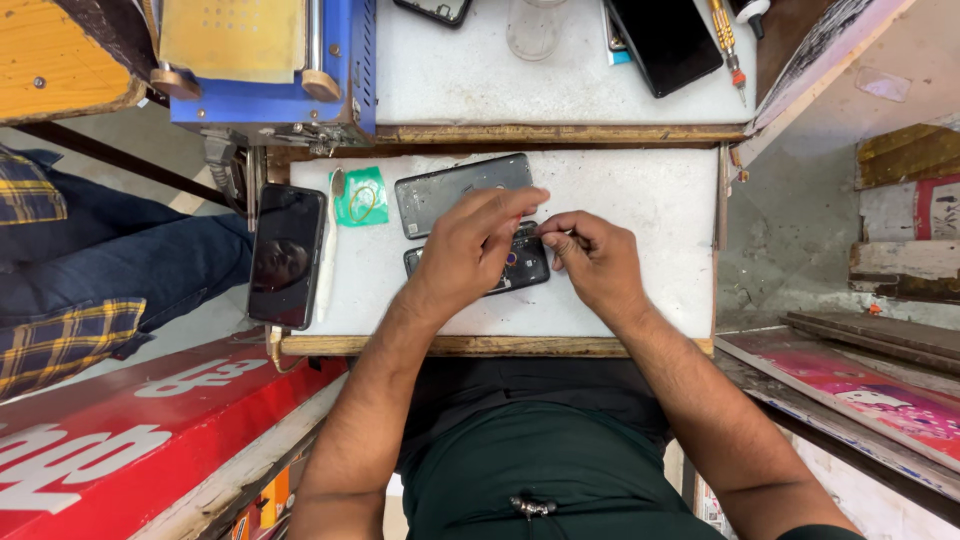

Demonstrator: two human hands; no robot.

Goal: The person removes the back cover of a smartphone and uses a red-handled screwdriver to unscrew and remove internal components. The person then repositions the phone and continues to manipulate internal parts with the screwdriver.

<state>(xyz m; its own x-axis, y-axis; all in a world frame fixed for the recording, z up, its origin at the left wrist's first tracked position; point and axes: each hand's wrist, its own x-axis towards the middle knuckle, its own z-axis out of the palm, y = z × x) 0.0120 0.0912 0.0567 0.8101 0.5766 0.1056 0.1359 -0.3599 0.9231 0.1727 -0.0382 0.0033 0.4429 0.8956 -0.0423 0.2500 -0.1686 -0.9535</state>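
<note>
An opened dark phone (524, 266) lies on the white work slab (640, 200), its inner parts facing up. My left hand (470, 245) rests over its left half, fingers stretched to the right across it. My right hand (592, 255) sits at the phone's right end, thumb and forefinger pinched on a thin tool tip that is barely visible. Just behind the hands lies a grey phone back panel (440, 188), flat and partly covered by my left fingers.
A black phone (286, 254) lies at the slab's left edge beside a white stick. A small green packet (361, 196) lies near it. A blue machine (270, 70) stands at the back left. The rear shelf holds phones, a clear cup and a screwdriver (728, 45). Another person's legs are at left.
</note>
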